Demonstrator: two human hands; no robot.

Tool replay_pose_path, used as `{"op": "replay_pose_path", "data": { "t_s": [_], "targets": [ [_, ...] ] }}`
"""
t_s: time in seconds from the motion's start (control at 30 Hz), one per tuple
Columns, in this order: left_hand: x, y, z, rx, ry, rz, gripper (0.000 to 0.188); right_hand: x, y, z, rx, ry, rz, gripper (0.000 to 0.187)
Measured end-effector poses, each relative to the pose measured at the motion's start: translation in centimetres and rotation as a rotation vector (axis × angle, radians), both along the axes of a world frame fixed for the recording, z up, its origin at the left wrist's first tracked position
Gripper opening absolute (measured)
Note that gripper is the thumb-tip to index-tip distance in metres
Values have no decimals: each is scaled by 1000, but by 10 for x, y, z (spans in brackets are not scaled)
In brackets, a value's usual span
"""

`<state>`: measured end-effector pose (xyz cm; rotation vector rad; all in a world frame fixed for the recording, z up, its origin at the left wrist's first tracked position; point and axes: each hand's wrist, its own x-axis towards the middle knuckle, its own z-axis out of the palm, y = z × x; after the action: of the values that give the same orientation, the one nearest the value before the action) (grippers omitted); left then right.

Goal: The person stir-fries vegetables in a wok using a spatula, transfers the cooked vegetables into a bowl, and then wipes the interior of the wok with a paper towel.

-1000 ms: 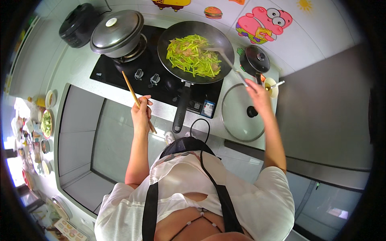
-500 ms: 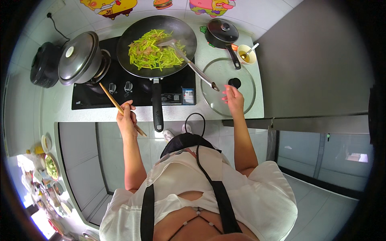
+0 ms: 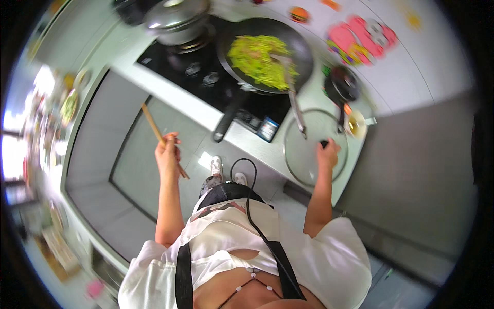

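The left hand (image 3: pixel 167 153) grips a pair of wooden chopsticks (image 3: pixel 151 123) along their length, fingers folded round both. Their tips point up and away over the floor, short of the counter, a hold that seems meant to park them clear of the stove. The right hand (image 3: pixel 328 153) has its fingertips closed on the black knob (image 3: pixel 323 143) of the glass lid (image 3: pixel 304 164), the natural place to take a wide, flat disc. The lid is on the counter to the right of the cooktop (image 3: pixel 177 62); blur leaves it unclear whether its rim is lifted.

The wok (image 3: pixel 302 54) sits on the cooktop, its long handle (image 3: pixel 230 114) reaching past the counter edge toward the person, likely for easy reach. Inside lies chopped green stir-fry (image 3: pixel 257 61). The metal spatula (image 3: pixel 294 103) is in neither hand: its blade rests in the food and its shaft leans across the rim toward the lid, which presumably frees the right hand. Near the wall, a lidded saucepan (image 3: pixel 341 83) and a cup (image 3: pixel 355 125) stand off the burners.
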<state>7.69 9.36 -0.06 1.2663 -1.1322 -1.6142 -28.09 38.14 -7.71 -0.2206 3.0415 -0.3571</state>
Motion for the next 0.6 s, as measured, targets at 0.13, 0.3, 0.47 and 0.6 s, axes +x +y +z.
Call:
{"op": "replay_pose_path", "data": {
  "t_s": [0.13,0.3,0.47,0.6],
  "targets": [
    [40,34,13,76,-30,119,19,-8,6,-11,-81,6,-16,49],
    [101,56,12,63,26,260,18,12,9,-18,-235,-73,170,41],
    [168,64,6,62,156,352,16,59,17,-4,-114,-52,159,44],
    [246,67,5,40,185,395,16,114,9,17,9,-59,132,44]
  ]
}}
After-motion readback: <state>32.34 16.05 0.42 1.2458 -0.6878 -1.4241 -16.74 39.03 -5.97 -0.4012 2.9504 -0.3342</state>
